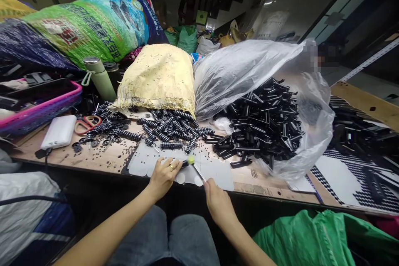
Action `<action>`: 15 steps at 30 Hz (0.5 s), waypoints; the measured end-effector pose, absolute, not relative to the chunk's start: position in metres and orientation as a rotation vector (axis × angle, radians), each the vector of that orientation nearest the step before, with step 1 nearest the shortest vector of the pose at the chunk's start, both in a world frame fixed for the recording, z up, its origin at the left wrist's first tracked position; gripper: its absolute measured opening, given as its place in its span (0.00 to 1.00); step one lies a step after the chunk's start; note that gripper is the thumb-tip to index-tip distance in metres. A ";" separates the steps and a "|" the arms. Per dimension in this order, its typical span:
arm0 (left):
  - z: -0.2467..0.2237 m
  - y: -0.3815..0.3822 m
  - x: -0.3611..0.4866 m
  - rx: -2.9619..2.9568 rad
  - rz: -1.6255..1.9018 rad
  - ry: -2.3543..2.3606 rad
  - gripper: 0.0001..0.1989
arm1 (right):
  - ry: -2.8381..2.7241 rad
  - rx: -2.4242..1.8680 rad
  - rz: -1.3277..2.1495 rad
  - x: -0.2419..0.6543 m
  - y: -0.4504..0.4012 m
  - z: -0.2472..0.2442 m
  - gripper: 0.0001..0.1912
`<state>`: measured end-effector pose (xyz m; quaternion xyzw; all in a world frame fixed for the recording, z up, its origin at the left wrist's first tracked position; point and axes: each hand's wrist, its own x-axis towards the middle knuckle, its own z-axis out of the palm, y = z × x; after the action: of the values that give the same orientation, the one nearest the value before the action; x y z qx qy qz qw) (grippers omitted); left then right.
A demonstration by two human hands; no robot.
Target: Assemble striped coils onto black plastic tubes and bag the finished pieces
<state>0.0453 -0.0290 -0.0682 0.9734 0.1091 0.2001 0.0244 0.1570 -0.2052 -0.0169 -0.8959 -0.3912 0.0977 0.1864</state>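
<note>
My right hand (218, 201) is closed around the thin metal handle of a small hammer (198, 172). Its yellow-green head is beside the fingertips of my left hand (164, 176). That hand, with a ring on one finger, is closed on a short black piece (185, 163), mostly covered by the fingers; whether the hammer touches it I cannot tell. Beneath both hands lies a pale sheet (218, 172) on the worktable. Just behind are black-and-white ribbed rollers (171, 145) in a pile, with small dark rings scattered around.
Black plastic parts (255, 120) spill from a clear plastic bag (240, 70) at right. A yellow sack (158, 75) stands behind the rollers. Left are scissors (87, 125), a white power bank (59, 131), a green flask (101, 78) and a pink-rimmed basket (46, 105). Green cloth (314, 237) hangs lower right.
</note>
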 end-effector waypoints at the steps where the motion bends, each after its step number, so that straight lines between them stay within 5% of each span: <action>1: -0.069 -0.033 0.046 3.009 0.583 0.360 0.21 | -1.117 -2.537 0.313 0.154 -0.204 -0.015 0.20; 8: -0.079 -0.061 0.060 2.976 0.443 0.491 0.31 | -1.161 -2.172 0.237 0.123 -0.179 0.010 0.19; 15: -0.079 -0.052 0.067 2.337 0.529 0.483 0.24 | -1.405 -2.262 0.384 0.106 -0.166 -0.018 0.20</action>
<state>0.0669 -0.0518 -0.0793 0.8987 0.1857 0.2033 0.3415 0.1060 -0.1661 -0.0185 -0.8194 -0.5091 0.1391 0.2238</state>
